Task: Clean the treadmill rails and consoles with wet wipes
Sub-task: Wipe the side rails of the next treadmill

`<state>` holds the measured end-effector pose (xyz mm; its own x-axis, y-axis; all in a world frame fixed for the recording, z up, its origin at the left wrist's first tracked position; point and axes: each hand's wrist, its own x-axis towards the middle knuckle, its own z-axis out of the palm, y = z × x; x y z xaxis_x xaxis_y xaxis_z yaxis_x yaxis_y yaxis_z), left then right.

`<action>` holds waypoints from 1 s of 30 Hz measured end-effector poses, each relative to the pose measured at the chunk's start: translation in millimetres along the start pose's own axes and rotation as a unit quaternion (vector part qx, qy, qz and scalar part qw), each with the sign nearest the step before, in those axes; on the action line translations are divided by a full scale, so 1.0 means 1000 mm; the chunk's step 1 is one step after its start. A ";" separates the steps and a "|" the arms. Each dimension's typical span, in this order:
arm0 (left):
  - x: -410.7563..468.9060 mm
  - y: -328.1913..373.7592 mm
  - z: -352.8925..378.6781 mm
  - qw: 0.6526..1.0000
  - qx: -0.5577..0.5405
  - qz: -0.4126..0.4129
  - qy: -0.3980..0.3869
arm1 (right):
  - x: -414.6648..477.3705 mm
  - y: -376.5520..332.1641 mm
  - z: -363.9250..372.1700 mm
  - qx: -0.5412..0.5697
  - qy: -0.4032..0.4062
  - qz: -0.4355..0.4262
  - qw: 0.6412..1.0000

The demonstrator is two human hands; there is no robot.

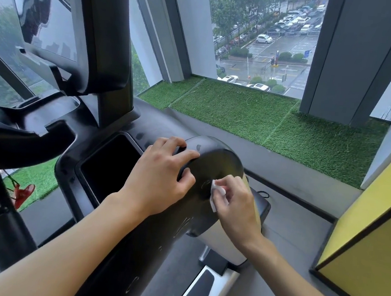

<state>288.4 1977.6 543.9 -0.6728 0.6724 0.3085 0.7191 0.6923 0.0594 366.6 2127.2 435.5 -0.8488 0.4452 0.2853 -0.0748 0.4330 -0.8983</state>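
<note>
Fingers [229,187] of the right hand [236,204] are pinching a wet wipe [216,188], curling closed around it and pressing it against the dark, glossy side face of the rail [156,251] at its rounded end. The wipe is showing as a small, crumpled white pad, mostly hidden under the hand, its long edge lying roughly upright on that face. The rail is running lengthwise from the near bottom edge up and away toward the window [267,35], with faint smears streaking its black surface. Just left of the wipe, the left hand [160,175] is draping over the rounded end, fingers bent over its rim, seemingly gripping it.
</note>
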 end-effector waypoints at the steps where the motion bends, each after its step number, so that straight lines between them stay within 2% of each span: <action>1: 0.000 0.000 0.000 1.000 0.001 0.000 -0.001 | -0.003 0.001 0.001 0.007 0.008 0.011 1.000; 3: 0.000 0.001 0.000 1.000 0.004 0.001 -0.001 | -0.010 0.002 0.005 0.017 0.030 0.045 0.998; 7: 0.001 0.000 0.000 1.000 0.005 0.001 -0.003 | -0.032 0.001 0.022 0.042 0.010 0.052 0.998; 10: 0.000 0.001 0.000 1.000 0.006 0.000 -0.003 | -0.044 0.006 0.033 0.050 0.035 0.100 0.993; 13: 0.000 0.001 0.000 1.000 0.004 0.000 -0.001 | -0.055 0.004 0.042 0.053 -0.002 0.121 0.991; 15: -0.001 0.001 0.000 1.000 0.004 0.001 0.000 | -0.060 0.003 0.043 0.067 0.002 0.130 0.989; 19: 0.000 0.001 0.000 1.000 0.003 0.001 0.006 | -0.057 0.004 0.041 0.088 0.019 0.126 0.988; 24: 0.000 0.001 -0.001 1.000 0.001 -0.002 0.003 | -0.016 0.012 0.028 0.078 0.119 0.099 0.985; 27: 0.000 0.001 -0.001 1.000 -0.001 -0.002 0.001 | 0.017 0.003 0.014 0.068 0.116 0.062 0.989; 30: 0.000 0.001 0.000 1.000 -0.002 -0.004 0.002 | 0.058 0.005 0.000 0.013 0.106 0.059 0.993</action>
<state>289.0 1978.5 544.4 -0.6784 0.6654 0.3114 0.7141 0.6969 0.0665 317.4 2155.2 447.8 -0.7230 0.6478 0.2400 0.0022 0.3495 -0.9369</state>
